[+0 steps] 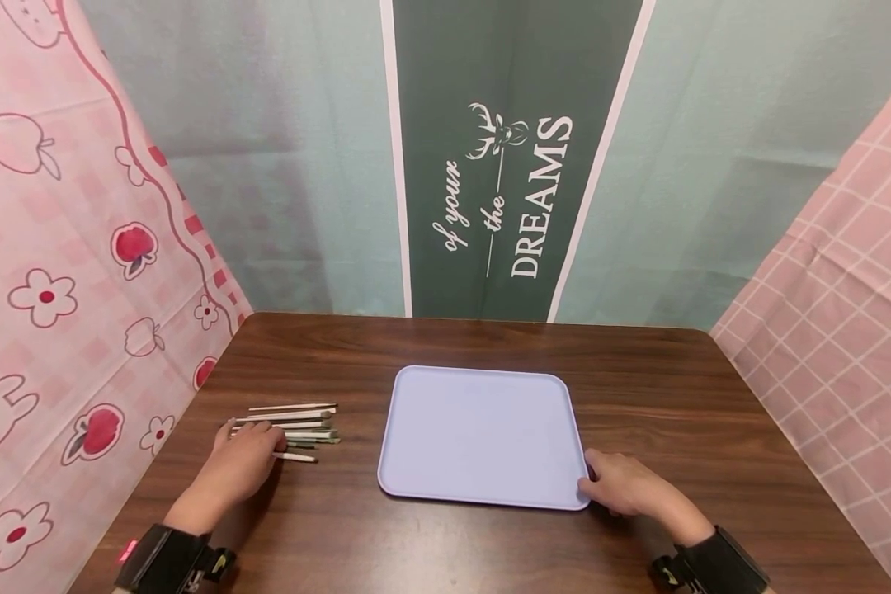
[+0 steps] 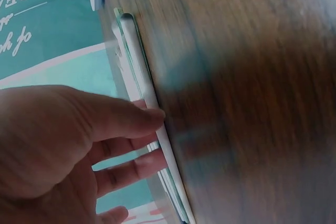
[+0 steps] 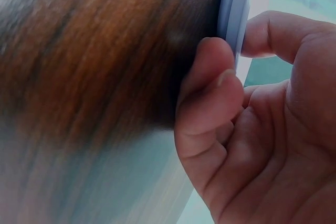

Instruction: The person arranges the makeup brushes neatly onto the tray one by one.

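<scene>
In the head view my left hand [image 1: 245,455] is over a group of slim pale sticks [image 1: 308,414] with dark or greenish ends, lying side by side on the table's left. Seen from the left wrist, the thumb presses the near side of a white stick [image 2: 137,61] and curved fingers reach round the far side of the group. Their exact kind cannot be told. To the right lies a shallow lilac tray [image 1: 483,497], with nothing on it. My right hand [image 1: 619,483] pinches its front right edge, the thumb above and curled fingers against the underside [image 3: 229,9].
The brown wood-grain table [image 1: 445,549] carries the tray and sticks. A green curtain [image 1: 327,165] with printed words hangs behind its far edge. Pink patterned cloths hang at the left [image 1: 82,247] and right [image 1: 839,289]. Each wrist wears a black camera strap [image 1: 167,561].
</scene>
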`<state>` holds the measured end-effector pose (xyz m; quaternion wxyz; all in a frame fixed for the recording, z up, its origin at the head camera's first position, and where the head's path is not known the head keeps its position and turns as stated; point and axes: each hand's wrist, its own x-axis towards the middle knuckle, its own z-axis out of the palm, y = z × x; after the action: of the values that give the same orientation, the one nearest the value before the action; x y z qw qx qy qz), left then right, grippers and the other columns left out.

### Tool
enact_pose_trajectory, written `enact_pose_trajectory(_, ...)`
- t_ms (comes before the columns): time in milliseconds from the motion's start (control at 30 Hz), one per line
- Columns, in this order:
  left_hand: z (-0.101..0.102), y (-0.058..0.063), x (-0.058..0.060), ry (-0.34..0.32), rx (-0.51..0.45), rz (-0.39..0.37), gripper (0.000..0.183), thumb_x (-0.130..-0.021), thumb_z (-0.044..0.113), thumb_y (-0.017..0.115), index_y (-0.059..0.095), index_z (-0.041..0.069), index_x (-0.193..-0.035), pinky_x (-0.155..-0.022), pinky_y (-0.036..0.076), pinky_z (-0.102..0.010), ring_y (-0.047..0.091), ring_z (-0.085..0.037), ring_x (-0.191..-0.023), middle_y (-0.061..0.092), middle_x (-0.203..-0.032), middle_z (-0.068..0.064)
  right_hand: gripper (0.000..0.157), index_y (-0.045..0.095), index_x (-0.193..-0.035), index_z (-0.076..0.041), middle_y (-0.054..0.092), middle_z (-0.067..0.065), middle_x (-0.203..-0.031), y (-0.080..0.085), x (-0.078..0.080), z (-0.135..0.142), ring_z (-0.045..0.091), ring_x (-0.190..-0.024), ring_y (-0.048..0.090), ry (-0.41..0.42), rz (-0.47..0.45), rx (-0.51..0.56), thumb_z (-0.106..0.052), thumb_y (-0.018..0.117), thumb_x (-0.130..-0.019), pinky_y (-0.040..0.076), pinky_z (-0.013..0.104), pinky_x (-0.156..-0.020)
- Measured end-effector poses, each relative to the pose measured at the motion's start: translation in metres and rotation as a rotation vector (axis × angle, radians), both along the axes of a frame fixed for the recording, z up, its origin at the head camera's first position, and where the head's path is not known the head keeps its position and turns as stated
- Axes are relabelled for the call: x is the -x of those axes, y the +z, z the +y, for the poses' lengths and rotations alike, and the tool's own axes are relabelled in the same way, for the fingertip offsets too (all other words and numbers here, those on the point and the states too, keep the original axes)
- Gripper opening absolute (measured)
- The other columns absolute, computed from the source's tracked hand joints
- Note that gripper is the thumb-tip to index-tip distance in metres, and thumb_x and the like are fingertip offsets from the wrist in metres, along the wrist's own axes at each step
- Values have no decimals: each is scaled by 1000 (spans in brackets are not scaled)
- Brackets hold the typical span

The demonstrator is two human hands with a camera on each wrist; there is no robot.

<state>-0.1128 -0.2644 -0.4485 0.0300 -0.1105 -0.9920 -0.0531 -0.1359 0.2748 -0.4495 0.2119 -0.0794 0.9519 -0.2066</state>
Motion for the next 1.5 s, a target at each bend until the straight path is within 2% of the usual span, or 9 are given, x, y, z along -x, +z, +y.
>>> enact_pose_trajectory(167,-6,0,3,-45,23,15,23,-85,9,79,60,20,-80,-95,37,-72,62,-23,-86,57,-80,7,18,51,-86,-11,53,4,-65,1,0,0,17,-51,54,-1,1,2,-20,67,-89,40,30,-48)
enact_pose_trajectory(267,-10,0,5,-86,11,24,24,-85,10,79,59,22,-81,-84,45,-59,61,-18,-83,57,-80,9,18,51,-86,-11,53,4,-65,1,0,0,17,-51,54,-2,4,1,-20,66,-89,40,30,-48)
enact_pose_trajectory(433,-19,-3,9,-188,-35,55,26,-83,10,80,58,23,-80,-67,40,-37,57,-9,-77,55,-78,14,18,51,-86,-11,53,4,-66,1,0,0,17,-51,54,-2,7,-1,-20,66,-89,41,30,-49)
enact_pose_trajectory(633,-23,-9,11,-307,-114,61,25,-85,7,78,58,21,-82,-65,44,-31,48,-3,-74,50,-79,15,18,51,-86,-11,53,4,-67,1,-1,-1,17,-51,55,-9,0,-8,-19,67,-88,42,31,-49)
enact_pose_trajectory(767,-22,-11,10,-347,-143,82,24,-87,6,76,57,20,-84,-66,44,-29,47,-3,-76,48,-81,14,18,51,-86,-11,53,5,-67,1,-2,-2,18,-51,55,-11,-1,-9,-19,67,-88,42,31,-49)
enact_pose_trajectory(1033,-12,-5,10,-368,-122,167,20,-88,3,74,57,16,-89,-68,48,-31,53,-9,-80,50,-84,10,19,50,-83,-12,53,4,-64,-1,-2,-2,17,-48,54,-12,26,-14,-20,67,-87,42,30,-47)
enact_pose_trajectory(1233,-3,0,13,-367,-168,125,18,-87,0,72,59,12,-90,-66,49,-32,55,-8,-75,53,-82,9,20,49,-82,-12,52,3,-63,-2,-2,-2,17,-47,54,-12,39,-15,-20,67,-86,42,30,-47)
enact_pose_trajectory(1400,6,4,16,-297,-196,33,14,-85,4,72,61,12,-90,-60,44,-27,47,-1,-69,51,-77,11,19,49,-82,-12,52,3,-64,-2,-2,-1,17,-48,54,-7,42,-12,-20,66,-85,42,30,-47)
enact_pose_trajectory(1500,12,5,17,-278,-202,26,15,-83,6,73,62,14,-88,-58,40,-24,44,1,-66,49,-74,13,20,49,-82,-12,52,3,-64,-2,-2,-2,17,-48,54,-8,47,-13,-20,66,-85,42,30,-48)
